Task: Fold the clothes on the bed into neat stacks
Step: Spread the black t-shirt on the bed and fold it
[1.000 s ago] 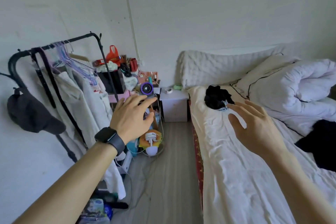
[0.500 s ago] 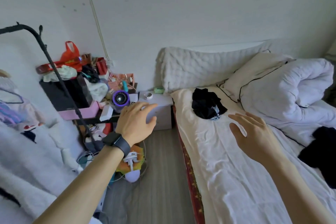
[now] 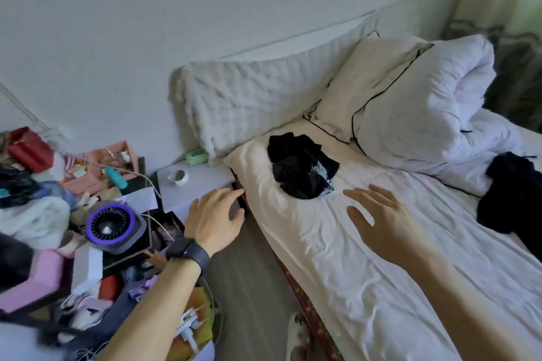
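Bare sheet (image 3: 316, 243) fwd to black heap (image 3: 299, 168); duvet (image 3: 425, 102) behind.

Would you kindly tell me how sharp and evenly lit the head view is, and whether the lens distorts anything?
Head view: soft daylight, no glare; the wide-angle lens bows the bed edge; the clutter at lower left is smeared by blur; the black clothes pile, left hand and right hand are fairly sharp; the top right corner is green-tinted.

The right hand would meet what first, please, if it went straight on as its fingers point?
Probably the crumpled black garment on the white sheet, just beyond the right hand; depth is unclear.
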`<state>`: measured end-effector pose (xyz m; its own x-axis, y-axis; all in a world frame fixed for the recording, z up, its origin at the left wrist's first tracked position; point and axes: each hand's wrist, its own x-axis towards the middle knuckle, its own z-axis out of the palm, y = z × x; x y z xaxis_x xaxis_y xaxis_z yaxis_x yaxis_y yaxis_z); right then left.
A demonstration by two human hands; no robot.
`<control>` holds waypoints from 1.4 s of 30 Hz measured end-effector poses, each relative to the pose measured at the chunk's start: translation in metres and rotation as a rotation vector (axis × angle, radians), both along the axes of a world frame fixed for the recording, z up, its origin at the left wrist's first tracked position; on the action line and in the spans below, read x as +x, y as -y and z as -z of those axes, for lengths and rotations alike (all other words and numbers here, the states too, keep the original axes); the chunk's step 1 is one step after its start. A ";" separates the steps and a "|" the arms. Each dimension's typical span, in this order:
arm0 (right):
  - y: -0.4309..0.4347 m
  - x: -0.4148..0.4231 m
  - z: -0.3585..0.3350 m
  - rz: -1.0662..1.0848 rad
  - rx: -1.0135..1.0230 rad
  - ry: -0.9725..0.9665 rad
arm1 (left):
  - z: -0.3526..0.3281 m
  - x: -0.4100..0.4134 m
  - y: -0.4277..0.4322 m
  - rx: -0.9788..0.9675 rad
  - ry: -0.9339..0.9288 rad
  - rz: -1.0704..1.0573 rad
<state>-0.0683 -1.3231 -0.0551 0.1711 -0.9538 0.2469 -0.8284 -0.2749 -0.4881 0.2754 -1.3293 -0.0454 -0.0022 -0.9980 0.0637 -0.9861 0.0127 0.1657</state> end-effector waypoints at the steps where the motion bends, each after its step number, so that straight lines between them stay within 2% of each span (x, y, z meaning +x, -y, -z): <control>1: 0.018 0.008 0.010 0.012 0.014 0.012 | 0.010 0.004 0.026 0.010 0.010 0.019; 10: 0.178 0.063 0.082 0.159 0.218 0.081 | 0.098 0.030 0.229 0.247 0.028 0.142; 17: 0.269 0.107 0.144 0.179 0.496 0.054 | 0.168 0.040 0.358 0.486 0.024 0.284; 22: 0.330 0.132 0.201 0.235 0.753 -0.068 | 0.241 0.045 0.450 0.661 0.142 0.430; 27: 0.397 0.150 0.257 0.369 1.001 -0.054 | 0.311 0.059 0.535 0.798 0.228 0.487; 32: 0.462 0.157 0.323 0.655 0.980 0.160 | 0.378 0.067 0.600 0.772 0.289 0.507; 36: 0.487 0.156 0.356 0.786 1.021 0.057 | 0.416 0.078 0.630 0.898 0.367 0.589; 38: 0.491 0.153 0.350 0.891 0.954 0.097 | 0.422 0.084 0.639 0.955 0.372 0.630; 42: 0.492 0.132 0.293 1.165 0.662 0.382 | 0.401 0.076 0.655 0.968 0.336 0.656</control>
